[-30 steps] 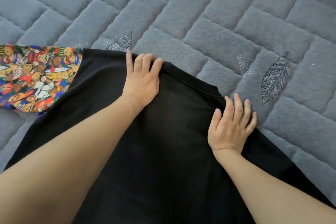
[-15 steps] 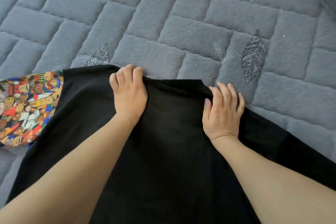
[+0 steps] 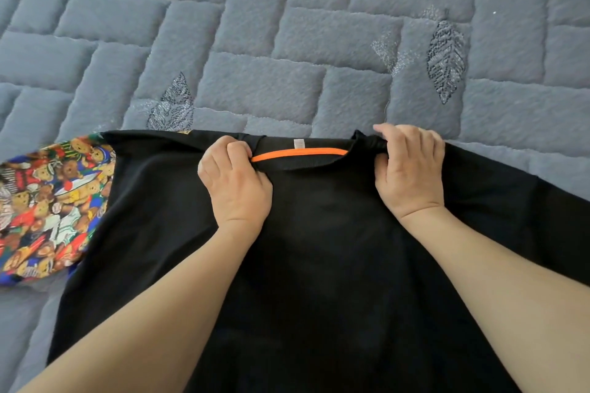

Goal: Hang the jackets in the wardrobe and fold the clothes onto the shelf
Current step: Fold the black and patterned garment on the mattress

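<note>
So there's a black shirt [image 3: 319, 265] spread flat on a grey quilted bed cover [image 3: 287, 25], and it's lying with the collar end pointing away from the person and the body running back toward them, so the long axis goes pretty much straight from the near edge of the view up toward the middle. The neckline sits along the far edge of the shirt and runs left to right, and inside it you can see an orange neck tape [image 3: 298, 155] with a small white tag [image 3: 299, 144] right above it. Left hand [image 3: 236, 185] has its fingers curled round the fabric at the left end of the collar, pinching it just beside where the orange strip starts. Right hand [image 3: 410, 169] grips the fabric at the right end of the collar in the same way, fingers folded over the edge. Both forearms lie over the shirt's body. One sleeve [image 3: 54, 207] sticks out to the left and it's this loud teddy-bear print, lots of colours, lying flat on the cover. The cover has stitched brick-shaped panels and a couple of embroidered leaves [image 3: 445, 57] beyond the collar, not touching the shirt as far as I can see.
</note>
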